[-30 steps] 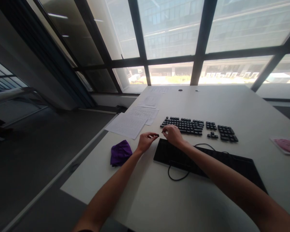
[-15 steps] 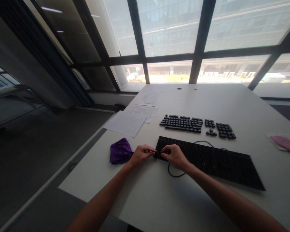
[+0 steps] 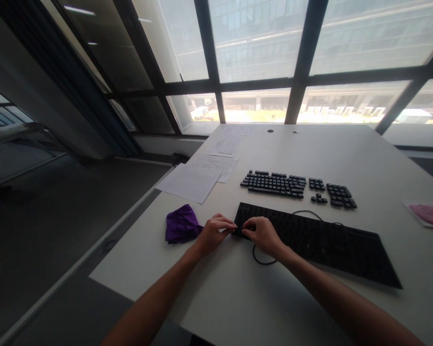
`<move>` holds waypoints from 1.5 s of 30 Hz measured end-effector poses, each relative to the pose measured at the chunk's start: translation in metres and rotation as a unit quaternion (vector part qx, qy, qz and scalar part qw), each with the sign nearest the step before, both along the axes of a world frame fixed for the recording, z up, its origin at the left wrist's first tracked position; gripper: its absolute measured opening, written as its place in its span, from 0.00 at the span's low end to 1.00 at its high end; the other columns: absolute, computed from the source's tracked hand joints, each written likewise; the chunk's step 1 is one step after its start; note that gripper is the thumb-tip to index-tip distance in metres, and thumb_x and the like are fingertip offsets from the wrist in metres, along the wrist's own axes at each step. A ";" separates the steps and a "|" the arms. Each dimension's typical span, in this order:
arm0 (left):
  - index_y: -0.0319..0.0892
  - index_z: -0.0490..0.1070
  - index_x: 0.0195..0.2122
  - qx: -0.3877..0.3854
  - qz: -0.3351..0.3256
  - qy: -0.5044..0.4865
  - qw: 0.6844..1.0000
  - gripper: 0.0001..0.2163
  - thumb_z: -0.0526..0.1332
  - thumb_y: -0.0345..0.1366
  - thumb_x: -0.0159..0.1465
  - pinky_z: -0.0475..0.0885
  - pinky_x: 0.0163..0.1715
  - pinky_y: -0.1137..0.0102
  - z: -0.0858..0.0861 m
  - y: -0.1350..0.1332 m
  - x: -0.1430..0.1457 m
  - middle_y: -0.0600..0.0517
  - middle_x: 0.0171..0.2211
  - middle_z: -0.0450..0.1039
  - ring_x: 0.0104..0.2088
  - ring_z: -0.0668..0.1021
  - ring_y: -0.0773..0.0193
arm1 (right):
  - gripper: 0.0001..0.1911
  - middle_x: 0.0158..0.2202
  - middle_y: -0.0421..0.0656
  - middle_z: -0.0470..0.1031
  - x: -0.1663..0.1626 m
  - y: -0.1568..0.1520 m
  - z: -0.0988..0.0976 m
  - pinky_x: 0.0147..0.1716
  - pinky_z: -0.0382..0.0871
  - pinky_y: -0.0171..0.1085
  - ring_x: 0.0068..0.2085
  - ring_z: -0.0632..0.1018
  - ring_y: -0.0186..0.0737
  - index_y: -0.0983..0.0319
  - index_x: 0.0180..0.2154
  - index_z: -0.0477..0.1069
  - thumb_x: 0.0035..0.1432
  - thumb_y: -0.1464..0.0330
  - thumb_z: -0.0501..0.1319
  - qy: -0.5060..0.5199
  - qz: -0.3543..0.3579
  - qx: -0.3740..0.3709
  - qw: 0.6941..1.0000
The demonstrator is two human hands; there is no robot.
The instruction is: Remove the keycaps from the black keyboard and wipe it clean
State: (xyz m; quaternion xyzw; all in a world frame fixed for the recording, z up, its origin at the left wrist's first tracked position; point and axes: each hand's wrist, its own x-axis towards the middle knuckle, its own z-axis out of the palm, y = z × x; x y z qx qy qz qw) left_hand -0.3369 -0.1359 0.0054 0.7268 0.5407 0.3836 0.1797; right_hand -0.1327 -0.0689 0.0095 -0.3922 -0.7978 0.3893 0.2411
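A black keyboard base [image 3: 339,252], with its keycaps off, lies at a slant on the white table. At its left end, my left hand [image 3: 216,230] pinches thumb and fingers together by the corner; whatever is between them is too small to make out. My right hand [image 3: 261,234] rests over the same end with its fingertips pressed together, and anything in them is hidden. The loose black keycaps [image 3: 274,185] lie behind the base, set out in keyboard order. A crumpled purple cloth [image 3: 182,224] sits just left of my left hand.
Printed sheets of paper [image 3: 191,181] lie along the table's left side. A black cable [image 3: 261,262] loops out by the base's front edge. Toward the right edge there is a pink item in a clear bag [image 3: 431,215]. The white table [image 3: 231,293] reaches back to the windows.
The view has shifted slightly, so the table's things sit a little differently in the picture. Both hands stay at the left end of the keyboard base, with their fingers still closed.
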 end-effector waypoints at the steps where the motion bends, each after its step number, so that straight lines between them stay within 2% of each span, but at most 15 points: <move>1: 0.47 0.82 0.38 0.006 -0.006 0.008 1.000 0.06 0.66 0.31 0.63 0.75 0.40 0.66 -0.001 0.000 0.000 0.49 0.37 0.82 0.39 0.78 0.60 | 0.04 0.31 0.42 0.81 0.000 -0.001 0.000 0.35 0.67 0.35 0.33 0.79 0.40 0.59 0.33 0.81 0.54 0.69 0.67 -0.005 -0.004 0.010 1.000; 6: 0.47 0.82 0.39 0.025 -0.020 0.036 0.999 0.07 0.65 0.31 0.63 0.74 0.41 0.65 -0.004 0.000 -0.002 0.50 0.38 0.82 0.39 0.76 0.60 | 0.02 0.32 0.41 0.80 -0.002 -0.007 -0.007 0.36 0.66 0.36 0.36 0.77 0.41 0.59 0.33 0.80 0.55 0.70 0.68 -0.017 -0.012 0.076 0.997; 14: 0.46 0.81 0.40 0.036 -0.035 0.062 0.997 0.06 0.64 0.32 0.65 0.73 0.43 0.65 -0.003 0.000 -0.003 0.49 0.39 0.81 0.40 0.76 0.61 | 0.03 0.35 0.43 0.77 -0.004 -0.014 -0.013 0.42 0.65 0.36 0.39 0.74 0.40 0.62 0.34 0.77 0.60 0.74 0.65 -0.028 0.042 0.202 0.978; 20: 0.45 0.80 0.39 0.037 -0.039 0.075 0.996 0.06 0.64 0.32 0.65 0.74 0.43 0.64 -0.002 0.001 -0.003 0.49 0.39 0.81 0.40 0.76 0.60 | 0.10 0.33 0.43 0.74 -0.008 -0.017 -0.016 0.38 0.62 0.36 0.36 0.72 0.39 0.62 0.29 0.74 0.64 0.73 0.61 -0.072 0.050 0.267 0.960; 27: 0.44 0.79 0.40 0.058 -0.042 0.099 0.992 0.06 0.62 0.31 0.66 0.74 0.43 0.64 -0.003 0.001 -0.001 0.49 0.39 0.80 0.41 0.76 0.60 | 0.12 0.34 0.43 0.73 -0.007 -0.021 -0.013 0.38 0.61 0.37 0.38 0.70 0.39 0.62 0.30 0.73 0.67 0.71 0.58 -0.094 0.036 0.290 0.952; 31: 0.45 0.79 0.42 0.068 -0.049 0.120 0.989 0.07 0.61 0.31 0.67 0.74 0.42 0.65 -0.005 0.002 -0.003 0.49 0.38 0.80 0.40 0.76 0.60 | 0.09 0.36 0.43 0.73 -0.007 -0.023 -0.014 0.39 0.61 0.38 0.39 0.69 0.40 0.62 0.31 0.73 0.66 0.72 0.59 -0.103 0.038 0.292 0.950; 37: 0.46 0.79 0.42 0.042 -0.046 0.167 0.984 0.09 0.59 0.34 0.68 0.74 0.44 0.63 0.001 0.004 -0.003 0.48 0.40 0.79 0.42 0.76 0.59 | 0.06 0.38 0.46 0.73 -0.005 -0.024 -0.016 0.40 0.62 0.40 0.42 0.68 0.44 0.63 0.34 0.73 0.64 0.74 0.59 -0.118 0.042 0.307 0.943; 45: 0.46 0.79 0.36 0.020 -0.004 0.122 0.992 0.07 0.62 0.39 0.64 0.74 0.46 0.62 -0.003 0.004 -0.001 0.48 0.40 0.79 0.43 0.77 0.57 | 0.06 0.37 0.47 0.72 -0.006 -0.027 -0.012 0.38 0.61 0.42 0.42 0.68 0.46 0.64 0.35 0.73 0.65 0.71 0.58 -0.119 0.021 0.306 0.944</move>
